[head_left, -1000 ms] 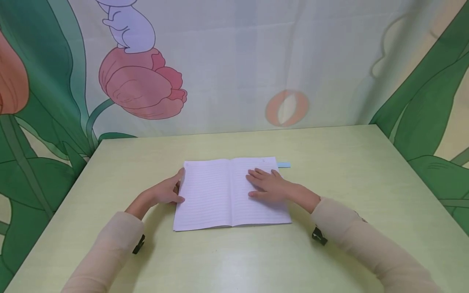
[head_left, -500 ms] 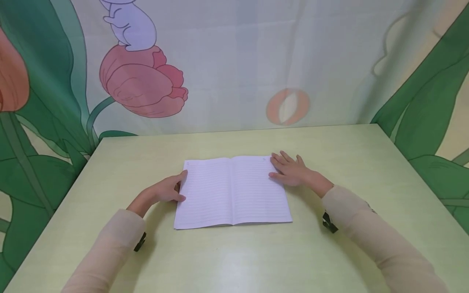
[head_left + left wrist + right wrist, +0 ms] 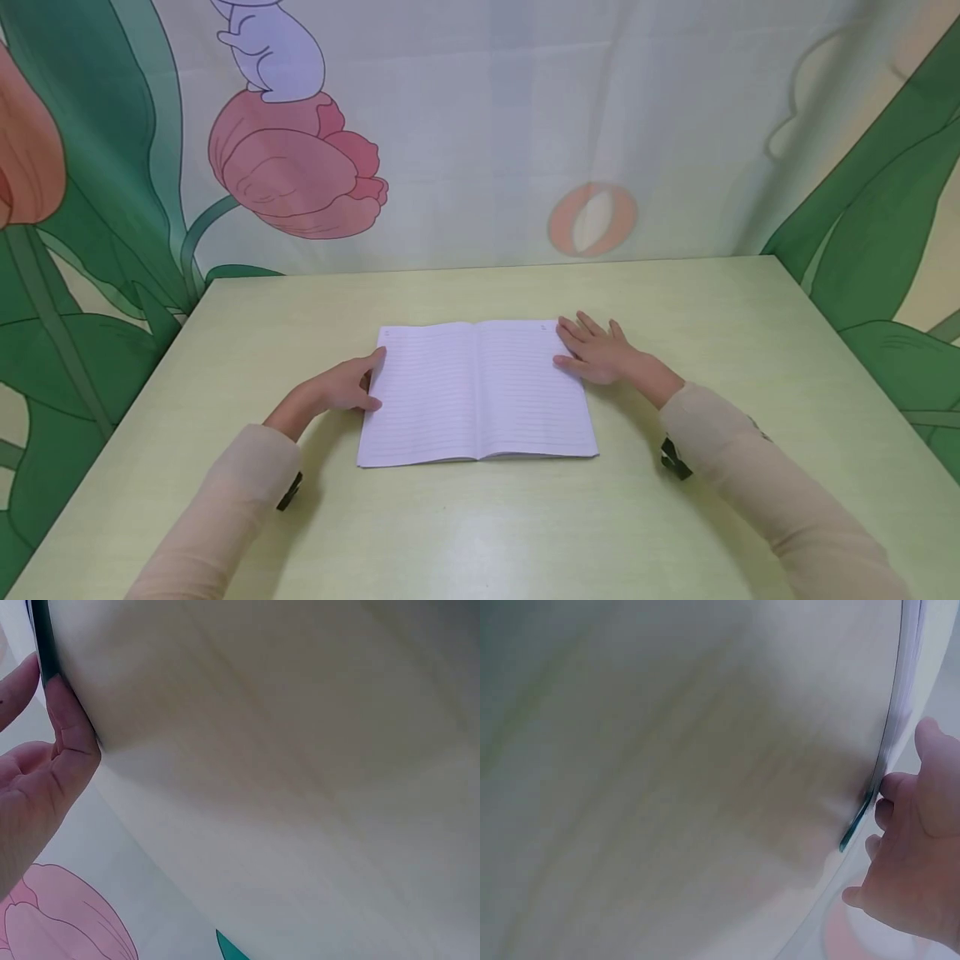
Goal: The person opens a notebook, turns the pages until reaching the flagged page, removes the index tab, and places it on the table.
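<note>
An open notebook (image 3: 427, 400) with ruled white pages lies flat on the table, its spine running roughly toward me. My left hand (image 3: 341, 387) holds its left edge, thumb on the page; in the left wrist view, the left hand's fingers (image 3: 71, 724) bend around the notebook's dark edge (image 3: 43, 637). My right hand (image 3: 600, 350) rests with spread, straight fingers on the upper right corner of the right page. In the right wrist view, a teal strip (image 3: 857, 823) sticks out from the notebook's edge near the right hand; from the head view this strip is hidden.
The pale wood-grain table (image 3: 480, 533) spreads around the notebook on all sides. Behind it hangs a printed cloth (image 3: 465, 150) with flowers, leaves and a white animal figure. Small black clips (image 3: 675, 460) show beneath both sleeves.
My right hand has slid from the middle of the right page outward to its upper right corner, covering the blue tab, then stayed there. The left hand has kept its place.
</note>
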### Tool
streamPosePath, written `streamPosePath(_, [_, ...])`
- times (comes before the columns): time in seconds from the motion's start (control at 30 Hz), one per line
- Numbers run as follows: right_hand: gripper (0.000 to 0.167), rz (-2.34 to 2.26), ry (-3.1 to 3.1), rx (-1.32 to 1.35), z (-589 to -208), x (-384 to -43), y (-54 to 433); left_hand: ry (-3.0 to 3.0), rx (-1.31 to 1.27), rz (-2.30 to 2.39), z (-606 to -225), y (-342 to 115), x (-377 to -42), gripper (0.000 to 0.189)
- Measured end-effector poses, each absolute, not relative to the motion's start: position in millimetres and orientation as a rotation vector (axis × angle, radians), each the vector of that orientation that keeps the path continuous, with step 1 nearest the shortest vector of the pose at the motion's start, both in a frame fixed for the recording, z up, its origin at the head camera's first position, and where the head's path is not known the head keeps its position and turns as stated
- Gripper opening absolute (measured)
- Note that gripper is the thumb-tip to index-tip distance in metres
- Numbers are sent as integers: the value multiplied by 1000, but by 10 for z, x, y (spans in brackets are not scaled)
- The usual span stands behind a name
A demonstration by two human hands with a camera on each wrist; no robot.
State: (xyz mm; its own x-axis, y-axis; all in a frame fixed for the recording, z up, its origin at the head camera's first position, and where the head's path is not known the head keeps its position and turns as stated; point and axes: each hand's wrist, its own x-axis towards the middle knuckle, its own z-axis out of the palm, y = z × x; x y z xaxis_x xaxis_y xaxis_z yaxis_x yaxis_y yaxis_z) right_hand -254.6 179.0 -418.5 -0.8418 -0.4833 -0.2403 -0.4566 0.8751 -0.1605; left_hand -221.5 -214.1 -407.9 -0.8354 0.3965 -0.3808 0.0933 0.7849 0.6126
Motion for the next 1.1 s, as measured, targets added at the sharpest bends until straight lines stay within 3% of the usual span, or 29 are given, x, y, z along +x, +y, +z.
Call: streamPosePath(1.1, [66, -194, 2681, -803, -4105, -2396, 1424, 2447, 303, 789, -4059, -2127, -2248, 84])
